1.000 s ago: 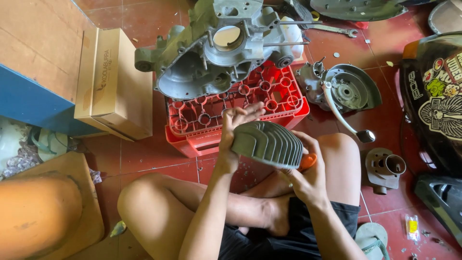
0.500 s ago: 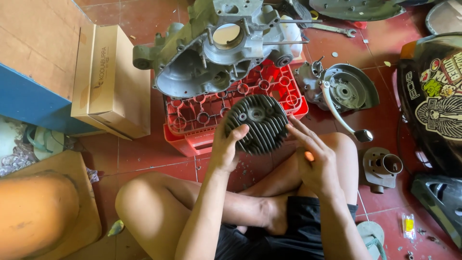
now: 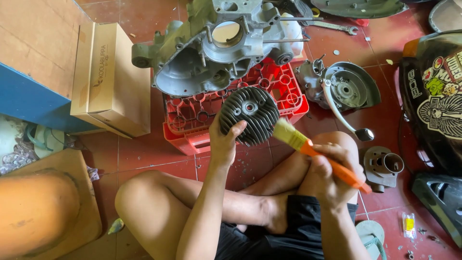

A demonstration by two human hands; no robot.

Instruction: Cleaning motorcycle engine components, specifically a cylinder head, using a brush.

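Our left hand [image 3: 222, 144] clamps the finned cylinder head [image 3: 249, 115], hiding its lower edge; our right hand [image 3: 332, 175] closes around the brush [image 3: 315, 151], covering mid-handle.

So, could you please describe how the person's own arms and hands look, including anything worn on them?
Both arms are bare to the frame's edge: no sleeves, gloves, watch or rings show on the left hand or the right hand. Black shorts are the only clothing visible.
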